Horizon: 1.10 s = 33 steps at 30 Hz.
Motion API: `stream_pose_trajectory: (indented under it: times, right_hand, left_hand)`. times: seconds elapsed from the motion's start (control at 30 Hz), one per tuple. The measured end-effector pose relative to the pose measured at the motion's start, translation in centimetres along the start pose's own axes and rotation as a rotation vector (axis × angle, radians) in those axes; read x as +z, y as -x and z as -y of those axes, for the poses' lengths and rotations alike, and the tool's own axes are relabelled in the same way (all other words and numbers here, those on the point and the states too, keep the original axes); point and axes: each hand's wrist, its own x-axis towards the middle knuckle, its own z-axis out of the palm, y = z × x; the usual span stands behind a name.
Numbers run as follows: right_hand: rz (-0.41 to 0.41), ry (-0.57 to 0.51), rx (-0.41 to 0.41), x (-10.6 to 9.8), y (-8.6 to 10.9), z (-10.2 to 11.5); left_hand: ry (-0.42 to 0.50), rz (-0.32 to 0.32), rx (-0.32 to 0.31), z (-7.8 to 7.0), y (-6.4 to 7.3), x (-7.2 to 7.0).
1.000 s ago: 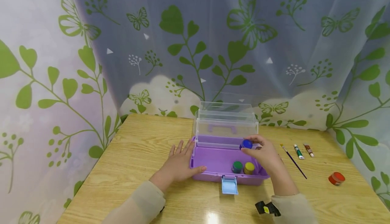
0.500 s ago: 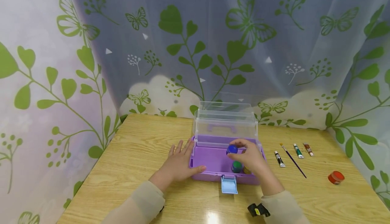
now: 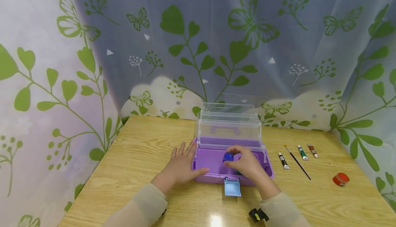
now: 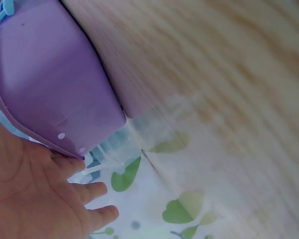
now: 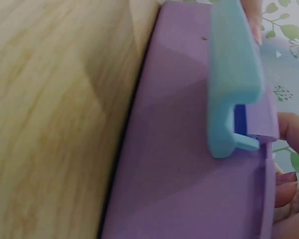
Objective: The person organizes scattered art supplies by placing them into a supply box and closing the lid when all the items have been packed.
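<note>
Over the inside of the purple box [image 3: 208,157], my right hand [image 3: 245,163] pinches a blue paint jar [image 3: 228,157] between thumb and fingers. A sliver of the green jar [image 3: 238,172] shows under this hand, which hides the yellow jar. My left hand [image 3: 180,165] rests on the box's left end, fingers spread, thumb over the front rim. The left wrist view shows its straight fingers [image 4: 103,215] beside the purple wall [image 4: 54,74]. In the right wrist view, curled fingers [image 5: 286,191] show beyond the box rim, near the light blue latch [image 5: 234,59].
The box's clear lid [image 3: 229,127] stands raised at the back. Right of the box lie a black-labelled paint tube [image 3: 283,160], a paintbrush [image 3: 297,162], a green tube [image 3: 303,152] and a brown tube [image 3: 312,150]. A red jar [image 3: 341,179] stands farther right. A patterned curtain [image 3: 198,48] surrounds the table.
My right hand has carried the blue jar leftward and toward me inside the box, now covering the yellow jar and most of the green one. The left hand stays put.
</note>
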Motion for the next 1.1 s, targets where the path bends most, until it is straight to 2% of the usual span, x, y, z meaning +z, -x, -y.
stream_pose_trajectory:
  times: [0.2,0.53,1.1]
  right_hand:
    - [0.028,0.081,-0.006,0.7,-0.4,-0.6]
    - [0.074,0.217,-0.049,1.1,-0.7,-0.3]
    - [0.088,0.339,-0.030,2.0,-1.4,-0.3]
  left_hand:
    - [0.001,0.009,-0.002,0.0,-0.1,0.0]
    - [0.004,0.007,-0.005,-0.1,0.0,-0.1]
    - [0.008,0.001,-0.004,-0.3,0.1,-0.2]
